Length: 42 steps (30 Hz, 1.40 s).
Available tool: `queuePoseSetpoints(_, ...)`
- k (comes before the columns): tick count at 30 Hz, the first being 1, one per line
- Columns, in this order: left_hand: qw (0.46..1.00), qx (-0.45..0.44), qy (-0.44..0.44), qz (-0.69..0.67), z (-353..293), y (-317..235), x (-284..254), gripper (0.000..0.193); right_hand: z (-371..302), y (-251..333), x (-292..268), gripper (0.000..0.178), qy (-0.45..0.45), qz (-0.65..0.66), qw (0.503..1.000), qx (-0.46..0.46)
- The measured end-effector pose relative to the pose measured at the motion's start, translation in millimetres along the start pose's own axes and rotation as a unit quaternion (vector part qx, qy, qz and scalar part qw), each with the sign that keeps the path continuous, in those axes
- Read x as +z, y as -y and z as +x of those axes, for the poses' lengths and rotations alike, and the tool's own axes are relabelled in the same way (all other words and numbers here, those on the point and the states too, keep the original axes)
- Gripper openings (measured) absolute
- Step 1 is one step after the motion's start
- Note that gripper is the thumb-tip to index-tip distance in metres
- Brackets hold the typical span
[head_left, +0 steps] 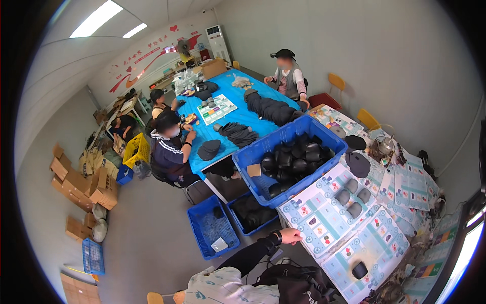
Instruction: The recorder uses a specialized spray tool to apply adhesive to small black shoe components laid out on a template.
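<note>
My left hand (290, 236), in a black sleeve with a dark band at the wrist, is at the left edge of a table covered in printed sheets (331, 258). Its fingers look bent together at the sheet's edge; whatever they hold is too small to make out. My right hand does not show. One black dome-shaped piece (360, 270) lies on the nearer sheet, on a dark-stained patch. Beyond it, several grey dome-shaped pieces (354, 209) sit grouped together. A big blue crate (263, 196) full of black domed pieces (293, 162) stands at the table's far left corner.
Two lower blue crates (205, 243) (253, 229) stand on the floor left of the table. Ahead, co-workers (169, 144) (288, 76) sit around a blue-covered table (223, 83) bearing stacked dark pieces (271, 107). Cardboard boxes (76, 187) line the left wall; a metal kettle-like pot (385, 146) stands right.
</note>
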<state>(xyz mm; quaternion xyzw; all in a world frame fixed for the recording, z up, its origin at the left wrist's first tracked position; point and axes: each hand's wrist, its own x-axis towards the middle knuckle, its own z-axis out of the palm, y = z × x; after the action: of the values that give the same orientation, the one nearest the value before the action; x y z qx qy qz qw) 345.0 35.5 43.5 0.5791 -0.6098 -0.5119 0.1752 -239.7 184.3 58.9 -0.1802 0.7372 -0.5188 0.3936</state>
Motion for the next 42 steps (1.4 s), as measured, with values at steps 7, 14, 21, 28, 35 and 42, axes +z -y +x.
queuePoseSetpoints(7,0.998,-0.055,0.006,0.032,-8.7,-27.9,-10.8,0.041,-20.8,10.0,3.6,0.03,0.021,-0.025,0.999,0.015)
queuePoseSetpoints(14,0.999,-0.017,-0.011,-0.041,-1.2,-10.4,4.8,0.034,-35.3,14.9,12.0,0.023,-0.003,-0.004,1.0,-0.008)
queuePoseSetpoints(21,0.996,-0.048,-0.055,-0.048,1.1,-6.9,14.7,0.042,-36.3,20.9,13.0,0.027,0.009,-0.022,1.0,0.016)
queuePoseSetpoints(28,0.996,-0.081,-0.031,-0.018,-11.3,-40.0,5.0,0.056,-18.2,4.7,7.0,0.03,0.022,-0.023,0.999,0.028)
queuePoseSetpoints(35,0.984,0.112,-0.024,-0.136,-41.9,-135.2,-14.8,0.032,5.8,-8.7,-1.3,0.041,0.025,0.001,0.999,0.021)
queuePoseSetpoints(42,0.752,0.589,0.141,-0.26,-184.6,-375.4,-102.3,0.021,24.5,-30.6,-9.7,0.04,0.033,-0.087,0.994,0.053)
